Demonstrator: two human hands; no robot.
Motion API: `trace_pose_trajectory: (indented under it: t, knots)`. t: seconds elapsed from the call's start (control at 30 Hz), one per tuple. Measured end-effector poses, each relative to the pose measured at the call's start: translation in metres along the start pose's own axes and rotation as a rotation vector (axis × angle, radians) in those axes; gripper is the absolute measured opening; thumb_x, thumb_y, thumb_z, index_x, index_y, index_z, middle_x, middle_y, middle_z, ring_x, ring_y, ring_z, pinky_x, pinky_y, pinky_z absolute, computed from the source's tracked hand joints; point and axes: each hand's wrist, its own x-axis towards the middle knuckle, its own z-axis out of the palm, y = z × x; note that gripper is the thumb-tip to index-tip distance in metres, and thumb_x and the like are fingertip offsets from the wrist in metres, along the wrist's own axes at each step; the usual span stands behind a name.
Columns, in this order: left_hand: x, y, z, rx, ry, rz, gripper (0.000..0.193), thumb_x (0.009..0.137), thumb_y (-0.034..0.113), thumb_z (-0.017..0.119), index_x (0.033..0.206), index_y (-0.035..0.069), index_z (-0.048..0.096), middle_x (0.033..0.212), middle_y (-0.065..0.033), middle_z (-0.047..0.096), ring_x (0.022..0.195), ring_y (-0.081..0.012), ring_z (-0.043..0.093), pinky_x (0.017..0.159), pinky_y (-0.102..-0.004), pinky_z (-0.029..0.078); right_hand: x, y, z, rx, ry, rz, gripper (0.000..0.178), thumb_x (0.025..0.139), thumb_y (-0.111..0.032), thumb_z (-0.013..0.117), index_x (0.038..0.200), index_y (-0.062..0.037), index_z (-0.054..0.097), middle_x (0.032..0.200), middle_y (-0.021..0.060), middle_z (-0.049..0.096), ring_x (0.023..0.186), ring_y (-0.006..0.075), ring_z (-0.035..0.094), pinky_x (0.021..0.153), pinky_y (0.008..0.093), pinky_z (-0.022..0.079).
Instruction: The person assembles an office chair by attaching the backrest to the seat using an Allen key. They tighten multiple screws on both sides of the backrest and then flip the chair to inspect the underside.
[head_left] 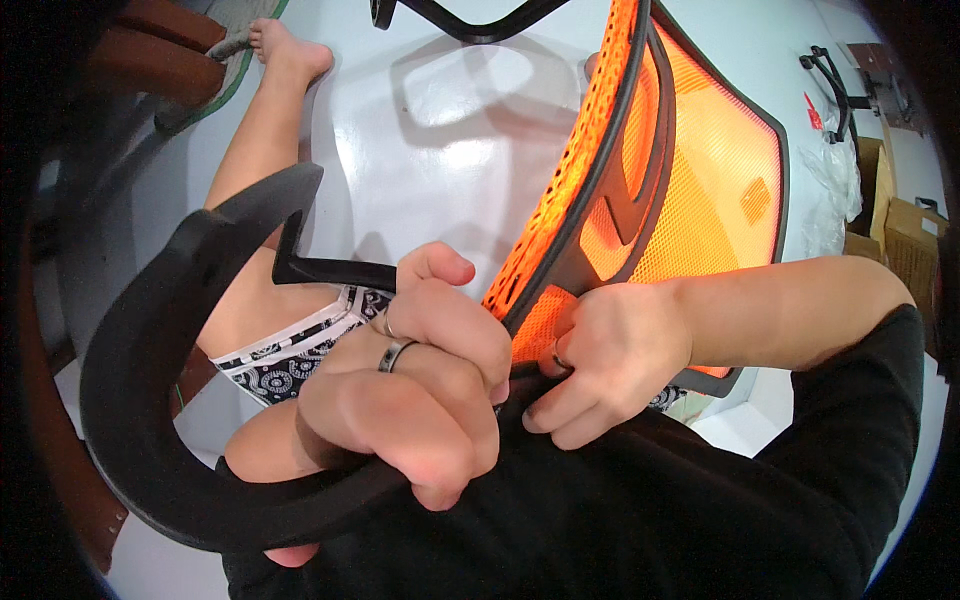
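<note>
A black curved chair armrest [130, 390] loops around the left side, close to my body. My left hand [410, 380], with rings on it, is closed around the armrest near the lower edge of the chair back. The orange mesh chair back [715, 190], in a black frame, leans upright at the right of centre. At its lower edge my right hand [610, 365] is closed, fingertips pinched by the frame close to the left hand. What lies between those fingertips is hidden. The joint between armrest and chair back is mostly covered by my hands.
Another black armrest [485, 30] shows at the top edge. Far right are a black chair base with casters [840, 95], a clear plastic bag [835, 190] and cardboard boxes [912, 235]. Brown wooden furniture [160, 60] stands top left. My bare leg [265, 140] stretches across the pale floor.
</note>
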Motion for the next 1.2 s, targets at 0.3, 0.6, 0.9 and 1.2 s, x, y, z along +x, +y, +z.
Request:
trace_pose_trajectory:
  t: [0.3,0.6,0.9,1.2]
  knots:
    - [0.012,-0.012,-0.012,-0.162,-0.052,-0.028,0.045,0.079,0.068,0.056,0.069,0.024,0.054,0.064,0.0088,0.058,0.084,-0.0157,0.044,0.088,-0.0307,0.029,-0.012,-0.012,0.001,-0.044,0.251,0.138,0.013,0.073,-0.019,0.059,0.085,-0.0165,0.059,0.069,-0.0003,0.05,0.053,0.019,0.055,0.044,0.0357,0.047]
    - [0.012,0.001,0.003,-0.187,0.172,-0.056,0.053,0.08,0.072,0.051,0.067,0.02,0.05,0.055,0.0054,0.051,0.076,-0.0158,0.043,0.072,-0.022,0.034,-0.005,0.0,-0.01,0.008,0.178,0.075,0.014,0.075,-0.023,0.06,0.088,-0.0175,0.061,0.057,0.0025,0.049,0.046,0.0209,0.054,0.041,0.0363,0.044]
    - [0.011,-0.009,0.005,-0.157,0.007,-0.057,0.051,0.086,0.07,0.041,0.079,0.021,0.054,0.067,0.008,0.057,0.085,-0.0167,0.044,0.095,-0.0356,0.018,-0.018,0.006,0.01,0.017,0.258,-0.09,0.031,0.077,-0.013,0.054,0.105,-0.0257,0.06,0.109,-0.0032,0.058,0.051,0.0146,0.053,0.045,0.0281,0.046]
    - [0.024,-0.013,-0.007,-0.11,-0.063,-0.062,0.054,0.087,0.07,0.037,0.082,0.021,0.057,0.072,0.0077,0.06,0.087,-0.0161,0.045,0.098,-0.0393,0.01,-0.025,0.009,0.015,0.06,0.336,0.02,0.023,0.076,-0.019,0.057,0.097,-0.0292,0.056,0.105,-0.0004,0.054,0.059,0.0155,0.054,0.047,0.0291,0.045]
